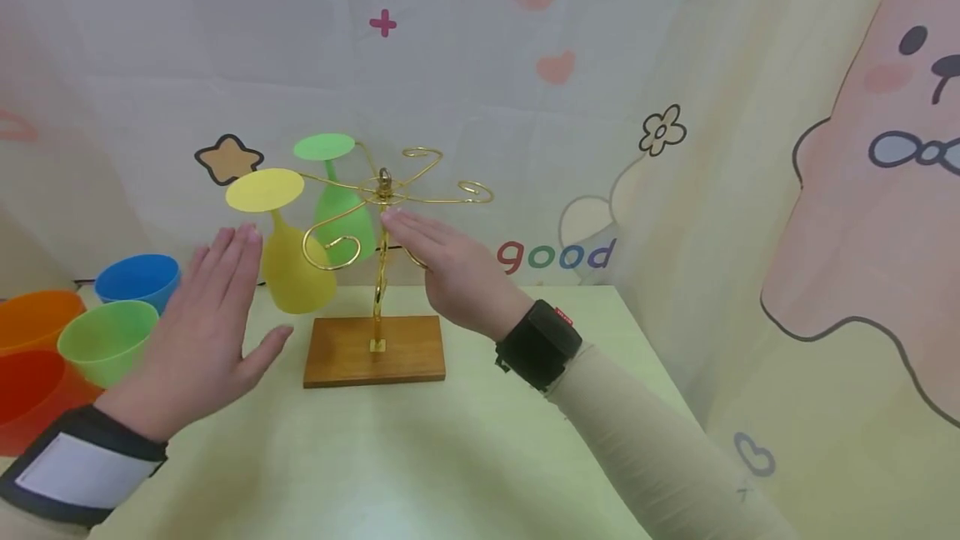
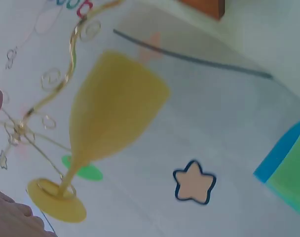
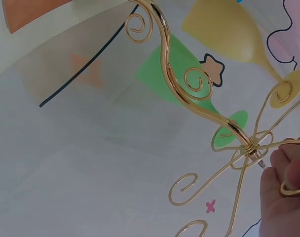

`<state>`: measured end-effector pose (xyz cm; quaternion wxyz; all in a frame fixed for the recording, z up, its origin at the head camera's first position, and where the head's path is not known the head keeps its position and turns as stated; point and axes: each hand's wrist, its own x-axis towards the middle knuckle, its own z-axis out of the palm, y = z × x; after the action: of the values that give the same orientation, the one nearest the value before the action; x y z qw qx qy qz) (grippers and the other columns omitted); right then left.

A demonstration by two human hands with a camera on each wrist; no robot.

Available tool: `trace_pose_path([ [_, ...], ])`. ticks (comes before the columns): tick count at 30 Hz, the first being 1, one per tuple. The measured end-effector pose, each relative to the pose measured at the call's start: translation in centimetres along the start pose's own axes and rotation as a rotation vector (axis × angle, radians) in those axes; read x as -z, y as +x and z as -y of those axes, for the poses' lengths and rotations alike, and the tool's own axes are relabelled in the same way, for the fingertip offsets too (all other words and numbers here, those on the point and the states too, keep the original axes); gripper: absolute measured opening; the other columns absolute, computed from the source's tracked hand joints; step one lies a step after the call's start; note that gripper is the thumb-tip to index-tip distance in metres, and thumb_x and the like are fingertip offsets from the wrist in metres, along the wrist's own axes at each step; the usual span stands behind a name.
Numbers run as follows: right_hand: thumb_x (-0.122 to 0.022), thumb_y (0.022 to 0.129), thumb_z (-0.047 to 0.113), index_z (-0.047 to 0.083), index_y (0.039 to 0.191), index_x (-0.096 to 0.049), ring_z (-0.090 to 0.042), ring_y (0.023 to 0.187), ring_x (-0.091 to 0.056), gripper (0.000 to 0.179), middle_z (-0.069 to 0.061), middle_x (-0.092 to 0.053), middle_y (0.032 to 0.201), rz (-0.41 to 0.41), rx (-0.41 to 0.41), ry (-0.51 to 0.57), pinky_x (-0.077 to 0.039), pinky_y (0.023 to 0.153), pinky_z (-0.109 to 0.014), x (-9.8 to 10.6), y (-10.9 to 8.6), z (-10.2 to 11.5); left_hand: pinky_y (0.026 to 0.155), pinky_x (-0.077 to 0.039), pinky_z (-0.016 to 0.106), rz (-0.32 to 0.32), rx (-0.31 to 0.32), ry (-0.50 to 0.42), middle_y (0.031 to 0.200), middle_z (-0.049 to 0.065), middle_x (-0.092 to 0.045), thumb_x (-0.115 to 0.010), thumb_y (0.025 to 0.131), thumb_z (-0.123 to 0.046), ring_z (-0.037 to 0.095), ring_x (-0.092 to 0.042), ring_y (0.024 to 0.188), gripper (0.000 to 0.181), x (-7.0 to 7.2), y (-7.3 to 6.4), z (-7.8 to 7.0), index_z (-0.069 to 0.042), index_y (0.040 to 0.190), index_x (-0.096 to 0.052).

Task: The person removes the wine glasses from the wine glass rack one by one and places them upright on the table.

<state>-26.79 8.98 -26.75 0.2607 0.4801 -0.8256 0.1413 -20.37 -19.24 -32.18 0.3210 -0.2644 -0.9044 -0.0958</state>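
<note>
In the head view, a gold metal rack (image 1: 379, 273) with curled arms stands on a wooden base (image 1: 375, 365). Upside down from its left arms hang a yellow goblet (image 1: 298, 273) and, behind it, a green goblet (image 1: 348, 215). My left hand (image 1: 202, 323) is raised beside the yellow goblet, apart from it, fingers straight and thumb spread. Just right of the rack's pole is my right hand (image 1: 457, 269), its fingers extended and fingertips right at the pole's upper part. A curled arm (image 3: 288, 191) of the rack overlaps that hand in the right wrist view.
At the table's left stand several cups: blue (image 1: 138, 277), green (image 1: 108, 340), orange (image 1: 41, 315) and red (image 1: 37, 398). The pale tabletop (image 1: 420, 457) reaches a cloth backdrop (image 1: 465, 65) printed with shapes, which also runs along the right side.
</note>
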Motion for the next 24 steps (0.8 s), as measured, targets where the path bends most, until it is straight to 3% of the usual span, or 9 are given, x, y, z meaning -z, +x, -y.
trace_pose_path([
  [2,-0.035,0.079,-0.012,0.008,0.136,-0.038,-0.008,0.128,-0.029,0.06,-0.002,-0.041,0.136,-0.002,0.0,-0.013,-0.022,0.104,-0.021,0.0,0.0,0.0,0.107,-0.005,0.046,-0.03,-0.016,0.017,0.148,0.014,-0.006,-0.036,0.085,-0.06,0.031,-0.006,0.134,0.088,0.6,1.6,0.6,-0.001,0.142,-0.004],
  [7,-0.034,0.079,-0.012,0.007,0.135,-0.038,-0.008,0.128,-0.029,0.06,-0.002,-0.041,0.136,-0.004,0.002,-0.024,-0.022,0.104,-0.021,0.0,0.0,-0.2,0.107,-0.004,0.045,-0.021,-0.038,0.062,0.148,0.014,-0.005,-0.063,0.078,-0.032,0.029,-0.003,0.134,0.093,1.8,4.7,1.8,-0.001,0.142,-0.003],
  [12,-0.034,0.078,-0.012,0.008,0.135,-0.038,-0.009,0.128,-0.03,0.061,-0.002,-0.042,0.136,-0.015,0.01,-0.02,-0.023,0.103,-0.021,0.0,0.0,-0.1,0.107,-0.005,0.045,-0.016,-0.071,0.075,0.146,0.018,-0.012,-0.065,0.078,-0.021,0.033,-0.007,0.134,0.088,2.6,6.7,2.7,0.001,0.142,-0.009],
  [18,-0.033,0.078,-0.012,0.007,0.135,-0.039,-0.009,0.127,-0.03,0.06,-0.002,-0.042,0.135,-0.022,0.024,-0.022,-0.023,0.103,-0.021,0.0,0.1,0.0,0.108,-0.005,0.044,0.036,-0.063,0.062,0.143,0.02,-0.021,-0.063,0.081,-0.02,0.034,-0.012,0.132,0.083,3.2,8.1,3.3,-0.002,0.142,-0.011],
  [24,-0.034,0.078,-0.012,0.006,0.134,-0.039,-0.009,0.127,-0.031,0.059,-0.003,-0.043,0.135,-0.034,0.03,-0.022,-0.023,0.103,-0.021,-0.1,0.0,-0.1,0.108,-0.005,0.043,0.088,-0.066,0.06,0.143,0.019,-0.023,-0.06,0.084,-0.019,0.035,-0.016,0.132,0.079,3.0,8.3,3.5,-0.005,0.143,-0.009],
])
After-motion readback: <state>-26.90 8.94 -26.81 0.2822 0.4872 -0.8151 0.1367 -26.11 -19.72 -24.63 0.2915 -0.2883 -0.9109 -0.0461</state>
